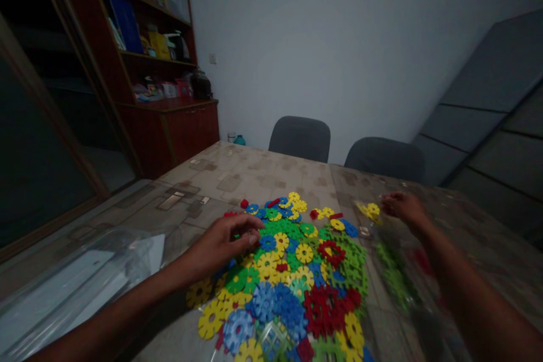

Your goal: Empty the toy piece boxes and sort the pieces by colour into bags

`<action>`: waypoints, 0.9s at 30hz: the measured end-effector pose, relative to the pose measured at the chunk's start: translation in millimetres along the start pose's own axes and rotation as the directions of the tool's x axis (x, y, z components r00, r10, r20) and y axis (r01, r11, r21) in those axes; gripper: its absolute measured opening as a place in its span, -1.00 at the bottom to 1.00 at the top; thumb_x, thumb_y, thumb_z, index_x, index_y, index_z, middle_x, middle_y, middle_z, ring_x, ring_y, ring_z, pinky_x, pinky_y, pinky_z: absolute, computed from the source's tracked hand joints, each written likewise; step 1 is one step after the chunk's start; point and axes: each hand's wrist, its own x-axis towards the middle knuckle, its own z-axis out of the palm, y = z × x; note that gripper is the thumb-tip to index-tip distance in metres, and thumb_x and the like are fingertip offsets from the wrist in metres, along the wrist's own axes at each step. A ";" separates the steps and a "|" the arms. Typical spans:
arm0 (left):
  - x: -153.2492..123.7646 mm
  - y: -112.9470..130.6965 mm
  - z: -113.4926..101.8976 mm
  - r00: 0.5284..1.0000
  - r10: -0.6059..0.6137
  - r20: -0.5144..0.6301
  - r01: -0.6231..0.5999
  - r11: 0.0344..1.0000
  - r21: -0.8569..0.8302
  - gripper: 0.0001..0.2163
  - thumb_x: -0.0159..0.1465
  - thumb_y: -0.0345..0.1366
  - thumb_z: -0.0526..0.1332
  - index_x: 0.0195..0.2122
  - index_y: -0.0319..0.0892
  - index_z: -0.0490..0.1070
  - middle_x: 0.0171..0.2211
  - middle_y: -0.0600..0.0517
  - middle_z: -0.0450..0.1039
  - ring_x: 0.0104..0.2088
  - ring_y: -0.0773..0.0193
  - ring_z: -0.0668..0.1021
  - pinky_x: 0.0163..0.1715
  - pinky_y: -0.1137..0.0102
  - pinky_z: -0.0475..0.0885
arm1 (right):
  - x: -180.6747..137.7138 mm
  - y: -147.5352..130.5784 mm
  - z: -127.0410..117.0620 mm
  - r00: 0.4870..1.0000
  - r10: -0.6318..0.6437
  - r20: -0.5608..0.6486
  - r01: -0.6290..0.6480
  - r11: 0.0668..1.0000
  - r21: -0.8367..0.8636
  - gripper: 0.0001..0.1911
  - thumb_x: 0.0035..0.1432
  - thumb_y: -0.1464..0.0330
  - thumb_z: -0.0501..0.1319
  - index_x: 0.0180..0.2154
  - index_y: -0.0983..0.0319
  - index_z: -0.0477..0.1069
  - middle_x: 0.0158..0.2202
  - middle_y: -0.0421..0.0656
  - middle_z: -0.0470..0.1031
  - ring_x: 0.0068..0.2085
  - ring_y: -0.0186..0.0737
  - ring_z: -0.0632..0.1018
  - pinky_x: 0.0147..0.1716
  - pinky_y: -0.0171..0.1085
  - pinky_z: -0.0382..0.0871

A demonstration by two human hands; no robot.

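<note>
A heap of toothed plastic building discs in yellow, blue, green and red covers the table in front of me. Over the heap's left side is my left hand, its fingers curled and thumb drawn in; whatever may be between the fingertips is hidden. Out to the right, my right hand hovers with closed fingers, and I cannot make out anything in them. Just left of its fingertips are yellow discs. Green lattice-like pieces lie beneath my right forearm, seemingly in clear plastic. Red square-toothed pieces sit at the heap's near right.
A clear plastic bag with white sheets lies on the left of the patterned table. Two grey chairs stand at the far edge. A wooden shelf unit fills the back left, and a grey cabinet is on the right.
</note>
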 end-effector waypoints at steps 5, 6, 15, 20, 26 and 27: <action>1.4 -5.9 -5.9 0.994 0.084 -0.069 -0.052 0.925 0.377 -0.76 0.30 -0.17 0.16 -0.10 -0.16 0.45 -0.09 -0.11 0.54 -0.08 0.03 0.55 -0.07 0.19 0.43 | -23.2 -28.6 7.2 0.978 -0.066 0.195 0.078 0.996 -0.051 -0.80 0.32 0.41 0.10 -0.12 0.31 0.46 -0.27 -0.04 0.59 -0.37 -0.21 0.61 -0.39 -0.25 0.50; 0.4 -9.7 -6.1 0.992 0.111 -0.066 -0.067 0.879 0.473 -0.72 0.29 -0.18 0.18 -0.03 -0.16 0.44 0.02 -0.14 0.50 0.02 -0.02 0.51 0.03 0.13 0.39 | -33.2 -35.4 13.9 0.962 -0.118 0.244 0.137 0.989 -0.061 -0.79 0.28 0.42 0.09 -0.14 0.29 0.48 -0.27 -0.02 0.60 -0.36 -0.18 0.62 -0.38 -0.24 0.50; -9.9 -24.1 8.5 0.989 0.014 0.150 -0.114 0.724 0.680 -0.45 0.21 -0.28 0.31 0.23 -0.16 0.26 0.28 -0.21 0.26 0.26 -0.16 0.31 0.23 -0.02 0.20 | -120.4 -61.7 111.2 0.728 -0.369 0.578 0.553 0.814 -0.176 -0.57 0.08 0.56 0.10 -0.05 0.21 0.54 -0.02 -0.01 0.61 0.02 -0.05 0.56 0.01 -0.17 0.35; -10.3 -16.9 11.4 0.961 0.078 0.265 -0.223 0.787 0.576 -0.61 0.28 -0.24 0.29 0.14 -0.03 0.36 0.12 -0.04 0.46 0.09 0.01 0.48 0.11 0.12 0.34 | -132.1 -64.3 120.3 0.654 -0.338 0.677 0.624 0.747 -0.230 -0.70 0.14 0.53 0.12 -0.16 0.24 0.55 -0.13 0.01 0.63 -0.09 -0.04 0.59 -0.11 -0.21 0.37; -13.0 -14.6 13.7 0.945 0.115 0.305 -0.272 0.795 0.542 -0.68 0.29 -0.33 0.27 0.07 -0.07 0.40 0.10 -0.07 0.45 0.08 0.01 0.48 0.09 0.13 0.36 | -155.1 -82.5 88.3 0.724 -0.315 0.613 0.608 0.712 -0.352 -0.71 0.23 0.47 0.08 -0.10 0.26 0.51 -0.09 0.06 0.59 -0.02 0.02 0.56 -0.04 -0.13 0.36; -12.7 -14.6 13.7 0.944 0.119 0.307 -0.276 0.794 0.542 -0.70 0.29 -0.33 0.26 0.05 -0.06 0.40 0.09 -0.07 0.46 0.07 0.00 0.48 0.09 0.13 0.36 | -163.8 -82.1 79.0 0.749 -0.320 0.580 0.597 0.704 -0.384 -0.71 0.26 0.44 0.05 -0.10 0.25 0.51 -0.09 0.07 0.58 -0.03 0.04 0.56 -0.05 -0.09 0.37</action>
